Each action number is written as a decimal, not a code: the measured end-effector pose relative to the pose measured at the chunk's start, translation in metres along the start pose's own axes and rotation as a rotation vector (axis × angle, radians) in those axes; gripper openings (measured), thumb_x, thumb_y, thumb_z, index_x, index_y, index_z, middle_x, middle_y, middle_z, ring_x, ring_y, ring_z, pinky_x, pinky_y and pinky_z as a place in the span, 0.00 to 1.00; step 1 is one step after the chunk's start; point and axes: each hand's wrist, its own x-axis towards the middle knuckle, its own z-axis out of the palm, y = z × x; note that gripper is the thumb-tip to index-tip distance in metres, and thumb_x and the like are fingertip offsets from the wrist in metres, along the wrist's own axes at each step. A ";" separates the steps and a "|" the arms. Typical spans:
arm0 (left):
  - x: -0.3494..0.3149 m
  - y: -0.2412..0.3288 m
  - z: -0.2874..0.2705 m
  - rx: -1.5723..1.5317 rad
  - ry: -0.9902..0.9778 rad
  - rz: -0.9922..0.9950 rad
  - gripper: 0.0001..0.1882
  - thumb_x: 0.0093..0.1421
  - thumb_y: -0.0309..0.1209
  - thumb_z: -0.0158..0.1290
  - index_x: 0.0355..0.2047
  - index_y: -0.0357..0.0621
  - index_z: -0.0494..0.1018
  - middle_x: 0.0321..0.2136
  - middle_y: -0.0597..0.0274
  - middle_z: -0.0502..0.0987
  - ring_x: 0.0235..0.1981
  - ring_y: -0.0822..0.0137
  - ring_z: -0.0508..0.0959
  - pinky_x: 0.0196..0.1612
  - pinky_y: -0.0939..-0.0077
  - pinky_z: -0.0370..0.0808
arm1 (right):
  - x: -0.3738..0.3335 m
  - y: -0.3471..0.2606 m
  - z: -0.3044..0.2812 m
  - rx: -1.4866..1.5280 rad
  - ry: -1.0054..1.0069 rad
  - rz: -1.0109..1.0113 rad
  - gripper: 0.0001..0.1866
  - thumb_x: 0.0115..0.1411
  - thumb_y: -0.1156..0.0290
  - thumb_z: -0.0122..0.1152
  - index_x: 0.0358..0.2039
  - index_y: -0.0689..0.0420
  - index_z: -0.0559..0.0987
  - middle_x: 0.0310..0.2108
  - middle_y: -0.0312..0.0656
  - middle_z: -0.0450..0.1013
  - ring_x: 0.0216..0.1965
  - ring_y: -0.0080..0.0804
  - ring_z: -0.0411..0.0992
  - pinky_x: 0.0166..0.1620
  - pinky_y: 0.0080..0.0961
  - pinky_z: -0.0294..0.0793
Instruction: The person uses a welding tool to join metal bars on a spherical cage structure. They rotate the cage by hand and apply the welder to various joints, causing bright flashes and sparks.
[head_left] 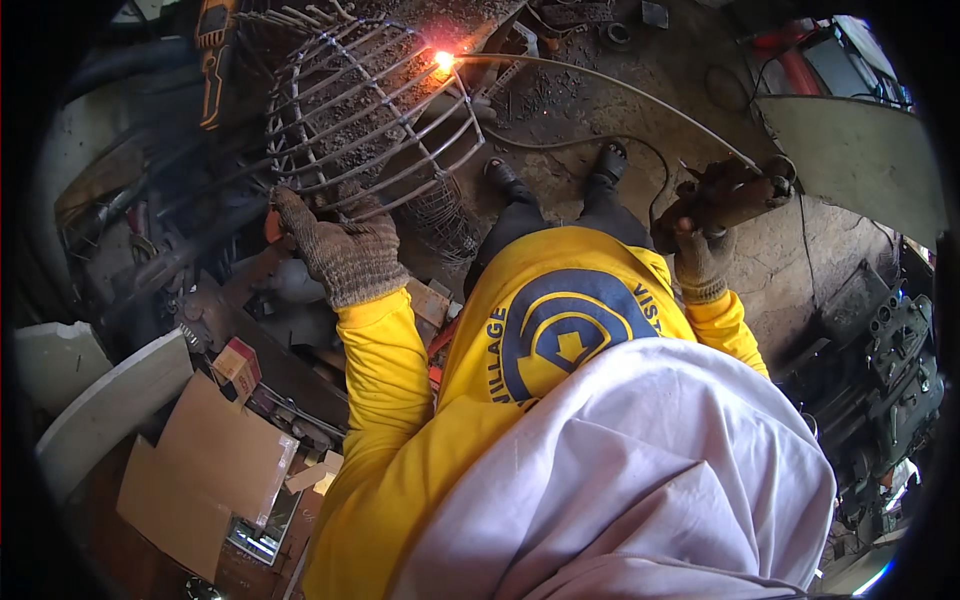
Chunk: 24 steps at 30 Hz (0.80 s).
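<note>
A curved cage of welded metal rods [365,125] sits at the upper left. My left hand [350,245], in a brown knitted glove, is closed on its near edge. Off to the right, my gloved right hand [703,262] is closed round a dark, rusty-looking electrode holder [735,190]. From that holder a long, thin, bowed welding rod [610,82] reaches left to the cage. Its far tip meets the cage's far right side at a bright orange arc [444,61]. The glare hides the joint itself.
A cable [600,138] crosses the floor near my feet. At the upper left is an orange and black tool [213,60]. Cardboard [205,470] and a small box [237,368] lie at lower left. Dark machine parts [890,340] stand at right, below a pale panel [860,150].
</note>
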 end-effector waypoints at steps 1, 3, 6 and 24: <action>0.001 0.001 -0.002 0.008 -0.011 -0.007 0.16 0.60 0.48 0.59 0.37 0.51 0.76 0.31 0.68 0.81 0.26 0.72 0.79 0.29 0.79 0.78 | 0.000 0.002 -0.002 0.013 -0.016 0.013 0.27 0.54 0.63 0.67 0.50 0.67 0.71 0.28 0.40 0.74 0.27 0.26 0.72 0.34 0.22 0.72; 0.006 0.003 -0.008 0.025 -0.032 -0.020 0.16 0.60 0.48 0.59 0.37 0.50 0.76 0.32 0.68 0.82 0.27 0.71 0.80 0.29 0.77 0.78 | -0.001 0.006 -0.007 0.039 -0.049 0.039 0.25 0.54 0.64 0.67 0.47 0.66 0.72 0.28 0.40 0.74 0.25 0.26 0.72 0.32 0.21 0.72; 0.006 0.004 -0.011 0.071 -0.087 -0.023 0.16 0.60 0.48 0.59 0.37 0.49 0.76 0.32 0.67 0.82 0.27 0.71 0.80 0.30 0.76 0.79 | 0.000 -0.003 -0.002 0.041 -0.044 0.065 0.25 0.54 0.64 0.67 0.47 0.66 0.72 0.28 0.41 0.73 0.25 0.27 0.72 0.31 0.22 0.72; -0.007 0.002 0.000 0.015 -0.053 0.016 0.15 0.62 0.44 0.57 0.37 0.46 0.76 0.34 0.65 0.82 0.29 0.69 0.82 0.32 0.74 0.82 | 0.002 -0.007 -0.002 0.056 -0.113 0.040 0.21 0.56 0.65 0.66 0.45 0.64 0.72 0.28 0.39 0.74 0.25 0.25 0.72 0.30 0.21 0.73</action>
